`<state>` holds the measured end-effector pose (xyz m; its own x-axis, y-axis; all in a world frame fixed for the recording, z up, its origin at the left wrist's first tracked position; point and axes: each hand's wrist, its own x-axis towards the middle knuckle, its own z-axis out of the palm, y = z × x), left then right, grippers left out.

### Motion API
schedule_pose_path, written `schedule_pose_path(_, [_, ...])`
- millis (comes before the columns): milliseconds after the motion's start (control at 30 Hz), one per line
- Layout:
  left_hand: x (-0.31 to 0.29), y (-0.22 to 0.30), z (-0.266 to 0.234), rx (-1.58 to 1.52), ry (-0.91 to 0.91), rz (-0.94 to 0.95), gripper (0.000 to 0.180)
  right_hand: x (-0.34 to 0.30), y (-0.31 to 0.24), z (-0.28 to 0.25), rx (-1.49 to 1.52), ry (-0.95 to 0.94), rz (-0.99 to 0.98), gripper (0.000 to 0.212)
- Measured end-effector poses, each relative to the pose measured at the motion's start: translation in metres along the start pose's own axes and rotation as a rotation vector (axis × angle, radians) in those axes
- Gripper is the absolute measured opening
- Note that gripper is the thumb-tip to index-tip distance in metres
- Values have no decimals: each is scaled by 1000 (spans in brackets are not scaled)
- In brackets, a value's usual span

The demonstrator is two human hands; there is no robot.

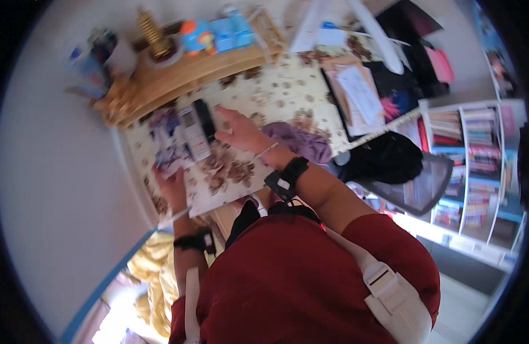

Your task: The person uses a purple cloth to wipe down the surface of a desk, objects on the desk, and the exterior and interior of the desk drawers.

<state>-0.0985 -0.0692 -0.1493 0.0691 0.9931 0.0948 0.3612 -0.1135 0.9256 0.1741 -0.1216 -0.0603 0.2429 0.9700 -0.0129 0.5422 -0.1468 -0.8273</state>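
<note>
My right hand [244,133] reaches over the table from the right, thumb and fingers apart with nothing between them. Just left of its fingertips lies a black oblong object [205,117], its kind unclear. Against that object rests a pale remote control [194,136] with a small screen and buttons. Farther left is a crumpled purple, white and dark blue patterned cloth or pouch [166,136]. At its near end is my left hand [171,184], slightly blurred, its fingers apart; whether they touch the cloth is hard to tell.
A flowered cover [230,166] lies on the table. Behind stands a wooden shelf [190,77] with a golden tower ornament [153,35], blue and orange toys [216,35] and pen holders [118,57]. A purple cloth [299,142], papers [359,94], a chair [416,186] and a bookcase [465,160] are to the right.
</note>
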Motion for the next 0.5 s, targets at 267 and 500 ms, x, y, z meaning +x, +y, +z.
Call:
schedule_pose_path(267, [-57,71,-8,163,-253,-5,42,-160,105,-123,-669,81,-47,59])
schedule_pose_path(500, [-96,148,59,171,-372,15,27,-94,182,-189,-566,434,-105,35])
